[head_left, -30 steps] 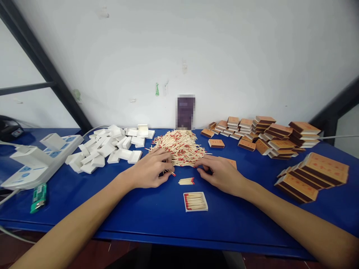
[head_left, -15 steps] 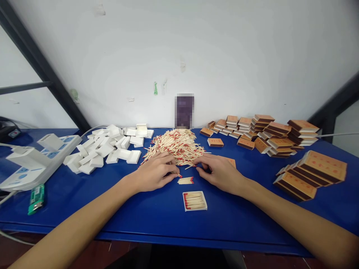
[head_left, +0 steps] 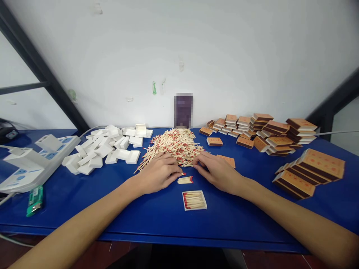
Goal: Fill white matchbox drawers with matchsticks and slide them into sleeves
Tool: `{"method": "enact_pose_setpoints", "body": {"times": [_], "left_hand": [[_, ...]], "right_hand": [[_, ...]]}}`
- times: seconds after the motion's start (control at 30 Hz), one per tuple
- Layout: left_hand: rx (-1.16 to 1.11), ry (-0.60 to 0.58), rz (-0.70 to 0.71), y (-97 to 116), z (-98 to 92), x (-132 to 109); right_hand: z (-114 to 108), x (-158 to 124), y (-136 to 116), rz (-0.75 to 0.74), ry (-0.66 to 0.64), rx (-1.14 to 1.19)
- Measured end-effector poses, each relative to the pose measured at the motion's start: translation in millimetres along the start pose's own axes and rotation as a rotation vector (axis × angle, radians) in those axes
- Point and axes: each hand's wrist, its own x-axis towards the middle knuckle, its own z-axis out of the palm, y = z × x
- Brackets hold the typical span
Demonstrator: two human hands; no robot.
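Note:
A heap of red-tipped matches (head_left: 175, 144) lies mid-table on the blue table (head_left: 140, 220). My left hand (head_left: 159, 173) rests at its near edge with fingers curled over a few matches; a red tip pokes out by the fingertips. My right hand (head_left: 217, 172) sits opposite, fingers arched and pressed together at the heap's edge, and what is under them is hidden. Between the hands lies a small aligned bundle of matches (head_left: 185, 180). Just in front of it sits a white inner tray (head_left: 194, 200) filled with matches.
Several empty white trays (head_left: 103, 149) lie heaped at the left. Brown matchbox sleeves are stacked at the back right (head_left: 269, 134) and right (head_left: 311, 172); one lies flat (head_left: 227, 160) by my right hand. A white power strip (head_left: 33, 160) and a green lighter (head_left: 35, 200) are far left.
Both hands have drawn slightly closer together at the heap's near edge. My left hand has slid right toward the small bundle, dragging some matches out at the heap's left.

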Motion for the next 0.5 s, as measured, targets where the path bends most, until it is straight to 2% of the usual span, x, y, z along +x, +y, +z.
{"method": "enact_pose_setpoints", "body": {"times": [0.13,0.3,0.4,0.5], "left_hand": [[-0.009,0.045,-0.008,4,4.1,4],[-0.134,0.068,0.003,9,5.4,3],[-0.162,0.080,0.042,10,2.1,-1],[-0.139,0.163,0.085,12,-3.3,-3]], "right_hand": [[-3,0,-9,-0.007,0.067,0.054],[-3,0,-15,0.029,0.098,0.181],[-1,0,-15,0.049,0.081,0.220],[1,0,-16,0.031,0.022,0.194]]}}
